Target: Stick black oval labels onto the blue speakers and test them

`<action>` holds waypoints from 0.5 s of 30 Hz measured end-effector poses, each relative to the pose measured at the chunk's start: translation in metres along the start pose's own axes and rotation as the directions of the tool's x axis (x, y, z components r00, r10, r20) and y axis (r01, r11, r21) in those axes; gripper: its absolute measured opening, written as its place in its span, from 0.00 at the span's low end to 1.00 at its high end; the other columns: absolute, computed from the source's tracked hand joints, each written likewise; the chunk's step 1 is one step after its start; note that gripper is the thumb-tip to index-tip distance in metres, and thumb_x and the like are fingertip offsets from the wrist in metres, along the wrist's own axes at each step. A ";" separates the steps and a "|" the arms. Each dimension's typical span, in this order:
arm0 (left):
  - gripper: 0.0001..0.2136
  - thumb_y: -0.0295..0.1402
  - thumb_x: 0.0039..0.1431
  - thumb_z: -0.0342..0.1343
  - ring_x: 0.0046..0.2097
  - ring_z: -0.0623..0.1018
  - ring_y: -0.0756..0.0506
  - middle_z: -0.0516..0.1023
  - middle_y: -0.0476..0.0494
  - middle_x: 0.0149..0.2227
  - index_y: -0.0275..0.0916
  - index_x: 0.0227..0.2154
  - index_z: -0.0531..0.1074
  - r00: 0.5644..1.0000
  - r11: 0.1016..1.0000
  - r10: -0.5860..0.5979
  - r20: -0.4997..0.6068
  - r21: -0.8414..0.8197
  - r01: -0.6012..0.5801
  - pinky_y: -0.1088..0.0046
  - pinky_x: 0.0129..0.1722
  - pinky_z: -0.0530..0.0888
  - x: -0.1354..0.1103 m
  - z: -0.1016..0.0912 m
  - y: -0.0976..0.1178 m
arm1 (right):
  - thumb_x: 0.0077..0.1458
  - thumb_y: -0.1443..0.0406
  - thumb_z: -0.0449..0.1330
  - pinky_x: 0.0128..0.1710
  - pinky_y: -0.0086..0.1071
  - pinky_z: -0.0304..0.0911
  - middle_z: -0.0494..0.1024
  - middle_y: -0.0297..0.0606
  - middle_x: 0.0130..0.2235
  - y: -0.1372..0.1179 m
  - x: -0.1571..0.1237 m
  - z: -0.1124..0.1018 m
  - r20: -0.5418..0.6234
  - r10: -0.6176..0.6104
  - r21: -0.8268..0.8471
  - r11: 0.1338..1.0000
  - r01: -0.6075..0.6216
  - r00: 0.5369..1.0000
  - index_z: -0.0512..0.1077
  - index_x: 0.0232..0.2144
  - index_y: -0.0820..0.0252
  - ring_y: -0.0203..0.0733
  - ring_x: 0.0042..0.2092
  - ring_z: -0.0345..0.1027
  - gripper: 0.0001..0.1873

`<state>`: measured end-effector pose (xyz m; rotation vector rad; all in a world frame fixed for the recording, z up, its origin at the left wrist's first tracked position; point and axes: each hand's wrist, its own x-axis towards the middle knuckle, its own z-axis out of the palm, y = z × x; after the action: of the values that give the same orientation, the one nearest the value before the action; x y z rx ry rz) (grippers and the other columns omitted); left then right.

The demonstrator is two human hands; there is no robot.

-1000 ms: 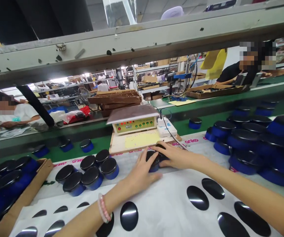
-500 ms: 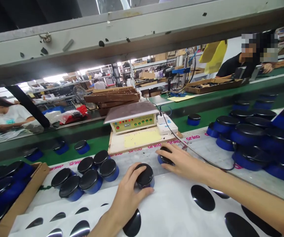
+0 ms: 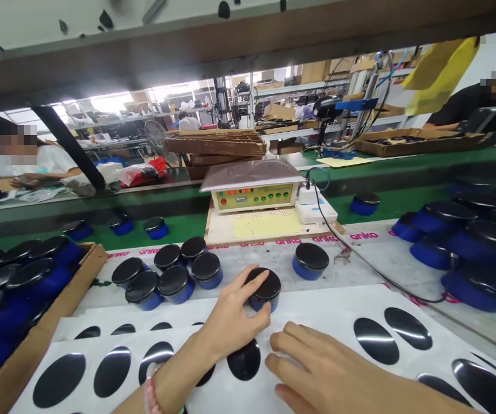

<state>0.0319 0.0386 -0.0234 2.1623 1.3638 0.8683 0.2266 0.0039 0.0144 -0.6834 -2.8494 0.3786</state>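
My left hand point(image 3: 226, 322) grips a round blue tin with a glossy black lid point(image 3: 265, 288), fingers wrapped round its side, on the white sticker sheet point(image 3: 317, 322). My right hand point(image 3: 317, 374) lies flat and spread on that sheet, near a black oval sticker point(image 3: 243, 359), holding nothing. A second blue tin point(image 3: 311, 260) stands alone just beyond, in front of the tester box point(image 3: 252, 195). A cluster of several tins point(image 3: 170, 275) sits to the left.
A cardboard box of tins point(image 3: 19, 287) is at the left, a heap of tins point(image 3: 468, 241) at the right. A black cable point(image 3: 360, 261) crosses the bench. A green conveyor point(image 3: 187, 224) runs behind, with other people beyond it. A shelf beam point(image 3: 248, 34) hangs overhead.
My right hand let go of the far tin and came back onto the sticker sheet. My left hand drew its tin slightly nearer. The camera tilted down.
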 end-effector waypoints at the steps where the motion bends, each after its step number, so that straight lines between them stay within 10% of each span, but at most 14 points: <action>1: 0.25 0.28 0.54 0.53 0.61 0.67 0.42 0.63 0.36 0.62 0.39 0.57 0.65 1.000 1.000 0.011 0.004 0.018 -0.011 0.63 0.60 0.64 -0.001 -0.001 -0.001 | 0.59 0.67 0.55 0.41 0.37 0.68 0.74 0.40 0.40 0.001 -0.001 0.004 0.029 0.005 0.005 1.000 -0.005 1.000 0.69 0.37 0.57 0.46 0.42 0.69 0.04; 10: 0.26 0.28 0.53 0.52 0.50 0.77 0.40 0.65 0.41 0.61 0.48 0.56 0.67 0.987 0.978 0.141 -0.077 0.167 -0.127 0.69 0.43 0.78 -0.006 0.001 -0.007 | 0.35 0.82 0.44 0.36 0.35 0.63 0.69 0.36 0.35 0.069 -0.078 -0.016 -0.143 0.289 0.274 0.931 -0.242 0.947 0.62 0.35 0.56 0.42 0.37 0.64 0.25; 15: 0.26 0.28 0.52 0.51 0.47 0.79 0.41 0.69 0.43 0.58 0.50 0.56 0.67 0.978 0.963 0.176 -0.109 0.224 -0.149 0.69 0.43 0.78 -0.005 0.004 -0.005 | 0.31 0.83 0.45 0.42 0.38 0.61 0.69 0.39 0.41 0.076 -0.093 -0.003 -0.074 0.235 0.166 0.961 -0.220 0.969 0.63 0.38 0.57 0.43 0.44 0.62 0.30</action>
<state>0.0299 0.0357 -0.0313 2.4503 1.4135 0.9751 0.3410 0.0266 -0.0157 -0.9729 -2.6259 0.5822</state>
